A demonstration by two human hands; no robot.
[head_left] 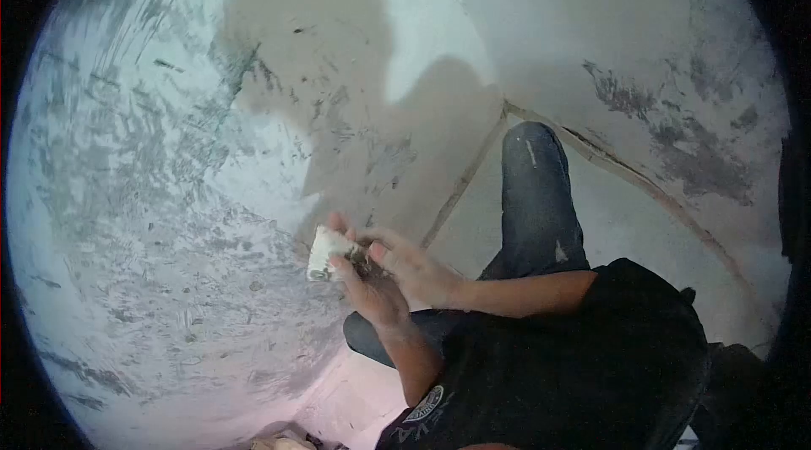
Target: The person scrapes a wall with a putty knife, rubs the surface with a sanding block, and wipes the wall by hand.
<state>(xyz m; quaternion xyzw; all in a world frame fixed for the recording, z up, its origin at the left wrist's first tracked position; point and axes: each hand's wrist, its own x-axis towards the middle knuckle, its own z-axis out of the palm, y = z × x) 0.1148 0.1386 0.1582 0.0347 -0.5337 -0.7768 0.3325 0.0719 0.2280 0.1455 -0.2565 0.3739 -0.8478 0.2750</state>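
Observation:
A flat, white-smeared piece (323,252) with dark patches, shaped like a scraper blade, is held in front of the wall. My left hand (377,296) grips it, thumb across its face and fingertips showing past its upper edge. From the right, my right hand (416,274) closes on its darker end, the fingers bent and slightly blurred. Both hands meet there, so that end is partly covered and its exact kind cannot be made out.
A wall (160,222) with white and grey smears fills the left side. Another patchy wall (676,112) meets it at a corner above the pale floor (473,222). My bent knee (534,154) rises near that corner. Brownish material (285,439) lies at the bottom edge.

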